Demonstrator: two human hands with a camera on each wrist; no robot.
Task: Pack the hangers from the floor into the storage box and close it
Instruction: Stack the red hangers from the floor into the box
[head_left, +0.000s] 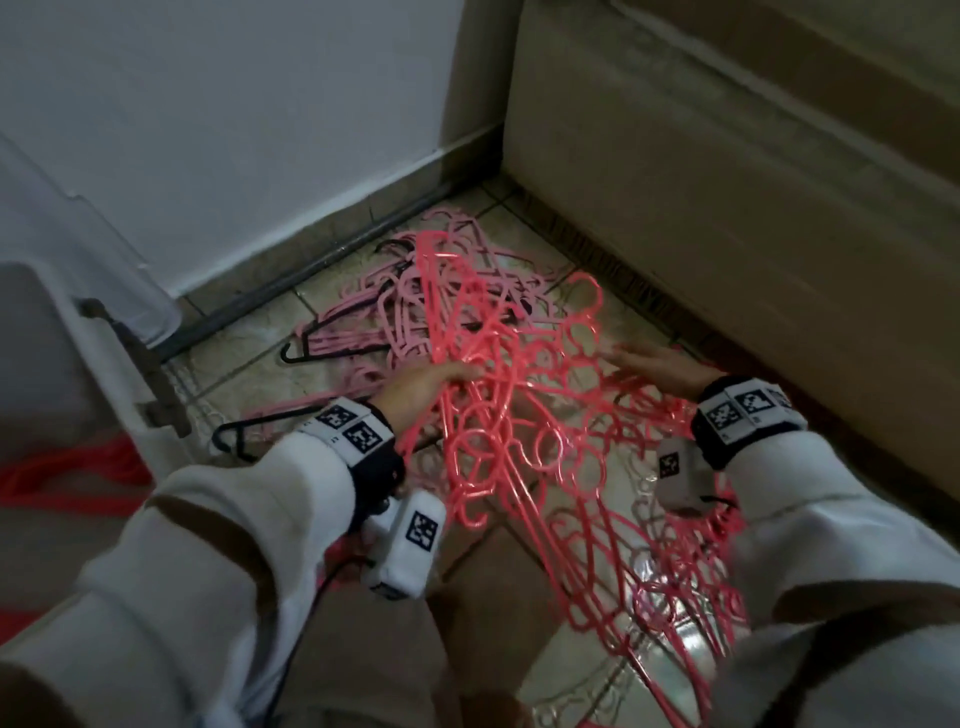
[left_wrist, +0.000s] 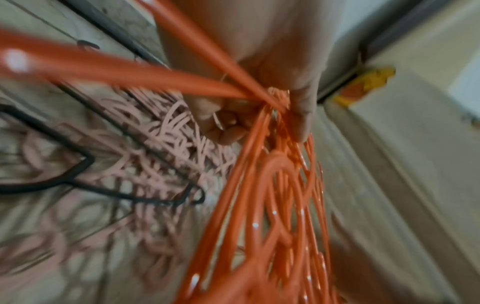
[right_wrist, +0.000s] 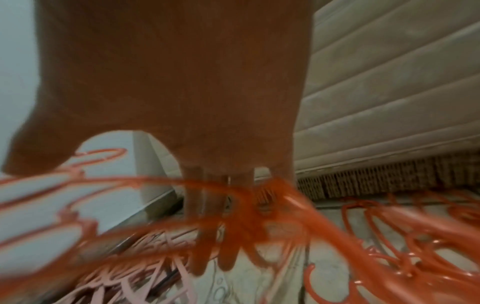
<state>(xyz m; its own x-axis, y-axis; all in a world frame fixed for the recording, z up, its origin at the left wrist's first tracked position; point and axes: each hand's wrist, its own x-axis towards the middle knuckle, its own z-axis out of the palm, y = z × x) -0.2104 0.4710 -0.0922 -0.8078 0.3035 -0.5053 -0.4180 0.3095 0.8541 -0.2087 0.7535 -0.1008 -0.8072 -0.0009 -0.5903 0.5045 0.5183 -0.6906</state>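
Gripping a bundle of red hangers (head_left: 498, 415) with curled left hand (head_left: 421, 384), just above the tiled floor (head_left: 260, 343); spreading straight-fingered right hand (head_left: 654, 364) against them, before the pink hangers (head_left: 395, 301).

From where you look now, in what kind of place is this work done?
Probably a room corner at home: tiled floor, white wall with a skirting board, and an upholstered bed or sofa base beside the hangers.
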